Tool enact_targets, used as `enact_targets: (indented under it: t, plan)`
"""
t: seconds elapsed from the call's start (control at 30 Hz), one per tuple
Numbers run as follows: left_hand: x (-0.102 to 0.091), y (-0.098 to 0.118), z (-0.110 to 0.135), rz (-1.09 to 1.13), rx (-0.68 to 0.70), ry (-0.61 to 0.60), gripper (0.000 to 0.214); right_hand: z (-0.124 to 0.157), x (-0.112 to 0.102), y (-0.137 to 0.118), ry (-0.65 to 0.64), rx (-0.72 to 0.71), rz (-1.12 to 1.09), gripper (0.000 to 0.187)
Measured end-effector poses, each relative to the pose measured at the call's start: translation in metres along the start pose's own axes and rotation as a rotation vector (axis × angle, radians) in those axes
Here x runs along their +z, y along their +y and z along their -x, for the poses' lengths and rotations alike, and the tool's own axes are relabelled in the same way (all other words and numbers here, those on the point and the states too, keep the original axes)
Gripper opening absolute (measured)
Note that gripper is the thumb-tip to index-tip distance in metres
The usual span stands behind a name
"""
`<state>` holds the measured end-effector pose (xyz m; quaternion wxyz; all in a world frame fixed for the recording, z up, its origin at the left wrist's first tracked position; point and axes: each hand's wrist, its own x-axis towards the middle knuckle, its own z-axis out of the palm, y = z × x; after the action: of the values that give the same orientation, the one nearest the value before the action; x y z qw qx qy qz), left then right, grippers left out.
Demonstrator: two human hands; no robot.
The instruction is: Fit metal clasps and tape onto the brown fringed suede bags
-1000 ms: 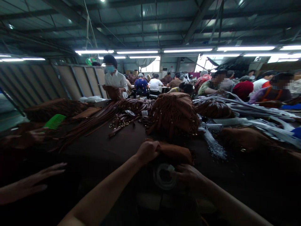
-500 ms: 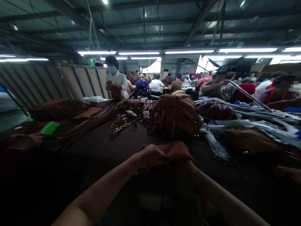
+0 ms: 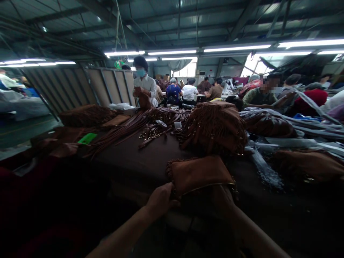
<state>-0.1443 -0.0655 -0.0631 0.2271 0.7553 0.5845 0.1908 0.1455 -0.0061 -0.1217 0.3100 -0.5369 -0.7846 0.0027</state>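
Note:
A brown suede-like bag (image 3: pixel 200 173) with fringe along its left side and a gold-coloured zip edge lies flat at the near side of the dark table (image 3: pixel 129 156). My left hand (image 3: pixel 159 200) is closed at the bag's lower left corner, its thumb showing below. At the near zip edge, my right hand (image 3: pixel 223 197) holds the bag, its fingers hidden under or inside it. Just behind stands a tall pile of fringed brown bags (image 3: pixel 215 123).
Brown straps with metal clips (image 3: pixel 150 134) lie behind left. A co-worker's hand (image 3: pixel 64 149) is near a green comb (image 3: pixel 87 138) at far left. Right are clear plastic strands (image 3: pixel 266 170), white strips (image 3: pixel 295 143) and another brown bag (image 3: pixel 309 165). A masked person (image 3: pixel 145 86) stands across the table.
The bag has been spread flatter, with its fringe and zip edge now showing. My left hand has moved from its top to the lower left corner. The view has shifted left.

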Motion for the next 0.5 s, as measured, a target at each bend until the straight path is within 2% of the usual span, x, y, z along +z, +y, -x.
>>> enact_targets:
  t: [0.1,0.2,0.33,0.43,0.5]
  plan:
    - [0.003,-0.006,0.001,0.104,-0.048,-0.041,0.033,0.023,0.001,-0.028,0.028,-0.072,0.101,0.036]
    - [0.002,-0.009,-0.005,0.253,-0.081,-0.080,0.035,0.035,0.001,-0.073,0.039,-0.104,0.091,0.023]
    - [0.005,-0.015,-0.015,0.444,-0.070,-0.116,0.033,0.028,0.006,-0.131,-0.118,-0.012,0.032,0.015]
    - [0.006,-0.016,-0.019,0.471,-0.049,-0.130,0.030,0.020,0.008,-0.149,-0.157,0.034,0.056,0.010]
    - [0.001,-0.014,-0.020,0.363,-0.024,-0.132,0.027,0.016,0.005,-0.146,-0.190,0.034,0.095,0.011]
